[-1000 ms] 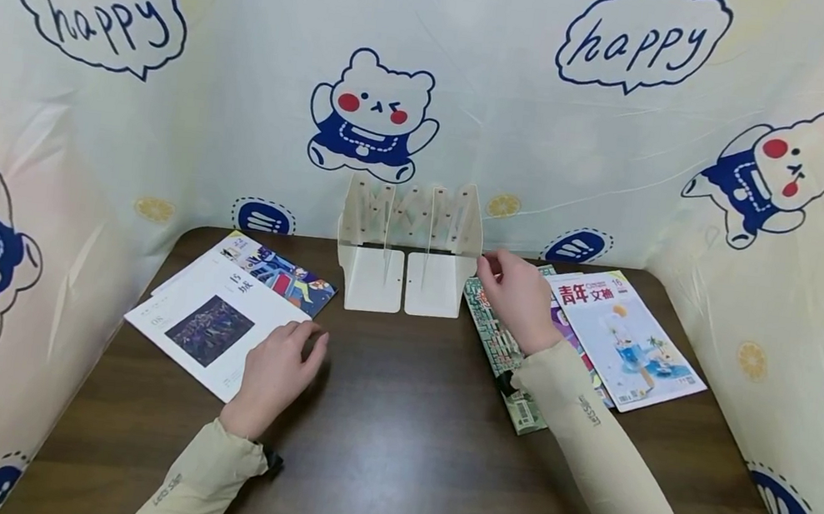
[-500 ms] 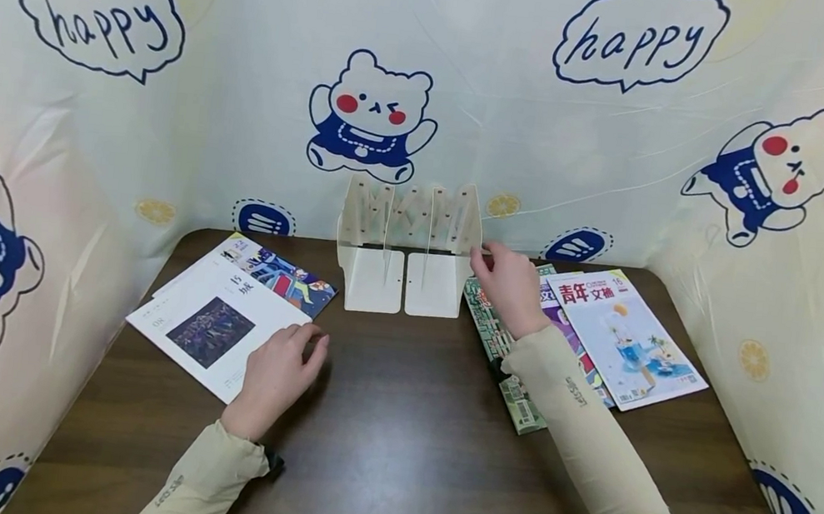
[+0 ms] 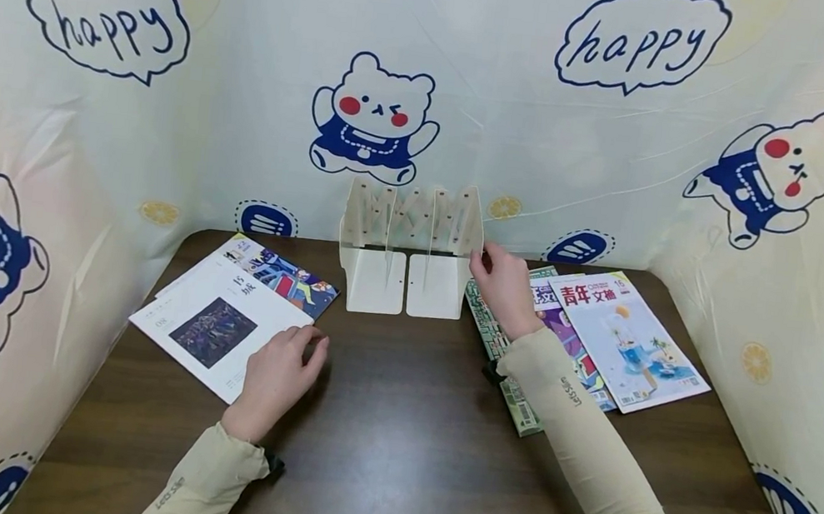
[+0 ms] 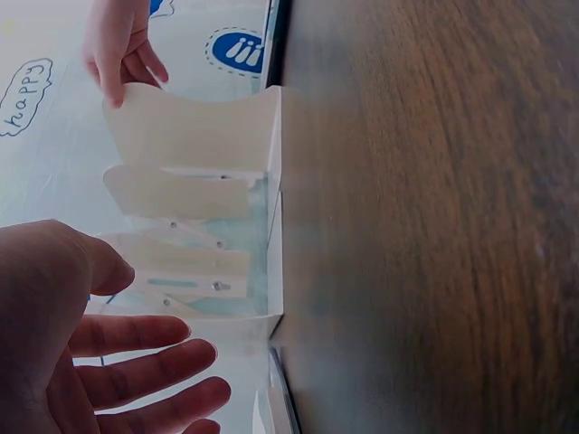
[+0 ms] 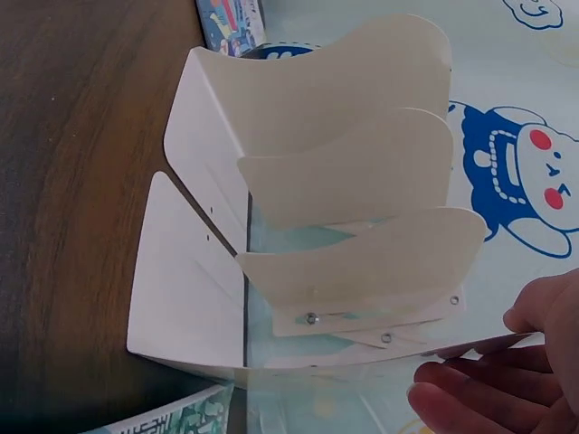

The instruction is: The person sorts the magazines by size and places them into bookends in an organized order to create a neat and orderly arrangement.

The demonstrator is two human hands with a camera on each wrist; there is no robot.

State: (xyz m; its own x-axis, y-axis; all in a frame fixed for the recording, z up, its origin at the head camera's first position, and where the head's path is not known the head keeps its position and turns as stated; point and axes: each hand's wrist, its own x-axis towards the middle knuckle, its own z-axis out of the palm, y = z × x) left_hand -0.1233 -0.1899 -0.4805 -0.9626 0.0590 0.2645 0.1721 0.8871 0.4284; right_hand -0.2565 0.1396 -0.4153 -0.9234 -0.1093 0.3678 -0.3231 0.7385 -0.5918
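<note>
A cream-white expandable book rack [image 3: 375,280] with upright dividers stands at the back of the table. My right hand [image 3: 506,292] pinches the edge of its right end panel [image 4: 194,131]. In the right wrist view the thumb of that hand [image 5: 534,362] lies on the panel's inner side, its other fingers on the outer side. My left hand [image 3: 279,377] holds nothing and hovers by the right edge of a white magazine [image 3: 215,333]. Its fingers [image 4: 149,371] are loosely bent, spread in the left wrist view.
Under the white magazine lies a blue illustrated magazine [image 3: 282,273]. Right of the rack are a green patterned book [image 3: 520,407], partly under my right arm, a purple magazine [image 3: 570,328] and a white-and-blue one [image 3: 632,347]. A printed curtain [image 3: 487,114] hangs behind the dark wooden table [image 3: 391,456].
My right hand has moved slightly left, from above the green book onto the rack's right panel. The left hand stays where it was; the rack shows no clear movement.
</note>
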